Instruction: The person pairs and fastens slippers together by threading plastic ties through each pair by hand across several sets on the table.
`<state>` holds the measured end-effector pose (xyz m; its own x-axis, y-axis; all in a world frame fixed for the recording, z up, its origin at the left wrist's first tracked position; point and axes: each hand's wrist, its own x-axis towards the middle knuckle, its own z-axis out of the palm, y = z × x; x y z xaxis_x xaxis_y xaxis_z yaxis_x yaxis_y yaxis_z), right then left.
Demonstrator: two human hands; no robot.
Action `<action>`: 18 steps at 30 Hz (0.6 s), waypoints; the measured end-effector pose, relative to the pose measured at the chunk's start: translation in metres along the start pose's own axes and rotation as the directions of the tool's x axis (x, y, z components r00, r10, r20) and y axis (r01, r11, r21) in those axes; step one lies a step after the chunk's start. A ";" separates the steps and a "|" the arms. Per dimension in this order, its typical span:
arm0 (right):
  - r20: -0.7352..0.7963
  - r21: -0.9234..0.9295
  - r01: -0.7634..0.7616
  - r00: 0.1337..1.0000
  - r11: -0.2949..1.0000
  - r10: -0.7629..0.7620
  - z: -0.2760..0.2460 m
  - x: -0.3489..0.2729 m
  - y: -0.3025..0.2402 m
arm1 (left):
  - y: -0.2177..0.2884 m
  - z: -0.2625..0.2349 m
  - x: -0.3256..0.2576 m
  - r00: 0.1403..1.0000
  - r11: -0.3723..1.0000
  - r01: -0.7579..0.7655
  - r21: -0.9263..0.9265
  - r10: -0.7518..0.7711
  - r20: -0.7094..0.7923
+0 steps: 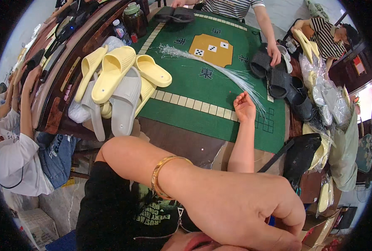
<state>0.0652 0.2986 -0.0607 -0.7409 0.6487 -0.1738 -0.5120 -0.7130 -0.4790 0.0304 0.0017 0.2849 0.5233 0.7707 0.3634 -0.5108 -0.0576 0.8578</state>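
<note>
My left forearm, with a gold bangle [156, 178] on its wrist, crosses low in front of me. My left hand [240, 207] looms large at the lower right, its fingers curled; whatever they may hold is hidden. My right hand [245, 108] rests palm up on the green table mat [186, 90], its fingers loosely bent and nothing seen in the palm. Close by its fingertips runs a bundle of thin white plastic strands [228, 72], which stretches to the far left. Left of it, yellow slippers [113, 69] and grey slippers [126, 100] are piled up.
Across the table, a person in a striped top [228, 7] has one hand on black slippers [261, 62]. More black slippers [299, 102] and bagged slippers [334, 102] line the right edge. A glass jar [134, 21] and small bottle [121, 30] stand far left. Others sit left.
</note>
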 end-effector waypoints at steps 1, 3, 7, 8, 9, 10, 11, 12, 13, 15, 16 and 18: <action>0.000 0.001 -0.003 1.000 1.000 0.003 0.001 0.000 0.001 | 0.001 -0.001 0.000 0.999 0.999 0.046 0.021 -0.047 0.017; -0.016 0.016 -0.010 1.000 1.000 0.010 -0.002 0.000 -0.005 | -0.005 -0.002 0.001 0.999 0.999 -0.041 0.001 0.041 0.028; 0.017 0.032 0.000 1.000 0.999 -0.001 -0.009 0.000 -0.008 | -0.048 -0.005 0.020 0.930 0.928 -0.366 0.069 0.367 0.003; 0.037 0.051 -0.012 0.999 0.999 0.010 -0.009 0.002 -0.006 | -0.051 -0.014 0.014 0.979 0.978 -0.200 0.061 0.198 0.038; 0.057 0.073 -0.026 0.998 0.997 0.022 -0.011 0.005 -0.003 | -0.046 -0.027 0.015 0.995 0.968 -0.089 0.234 0.098 -0.028; 0.028 0.064 -0.002 1.000 0.998 0.000 -0.007 -0.001 -0.007 | -0.050 -0.040 0.013 0.987 0.944 -0.034 0.329 0.084 -0.137; 0.036 0.084 -0.024 0.999 0.996 0.021 -0.007 -0.003 -0.011 | -0.066 -0.061 0.014 0.931 0.817 -0.108 0.567 0.282 -0.230; -0.054 0.116 -0.028 0.998 0.993 0.035 -0.015 0.002 -0.011 | -0.082 -0.080 0.014 0.891 0.856 0.011 0.517 0.226 -0.393; -0.048 0.097 0.055 0.998 0.994 -0.051 0.028 -0.007 0.017 | -0.084 -0.107 0.001 0.803 0.680 0.259 0.686 0.244 -0.544; 0.003 0.000 0.022 1.000 1.000 -0.022 -0.009 0.002 -0.002 | -0.121 -0.158 0.001 0.694 0.555 0.438 0.707 0.291 -0.658; 0.008 0.020 0.021 1.000 1.000 -0.022 -0.008 0.002 -0.002 | -0.133 -0.183 -0.009 0.664 0.429 0.525 0.735 0.335 -0.669; -0.038 -0.010 0.014 0.999 1.000 -0.014 0.000 -0.001 -0.002 | -0.167 -0.231 -0.039 0.561 0.274 0.667 0.693 0.428 -0.709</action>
<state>0.0669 0.2994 -0.0592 -0.7167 0.6683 -0.1994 -0.5175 -0.7013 -0.4903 -0.0617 0.1278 0.0437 -0.4082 0.8576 0.3129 0.6819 0.0585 0.7291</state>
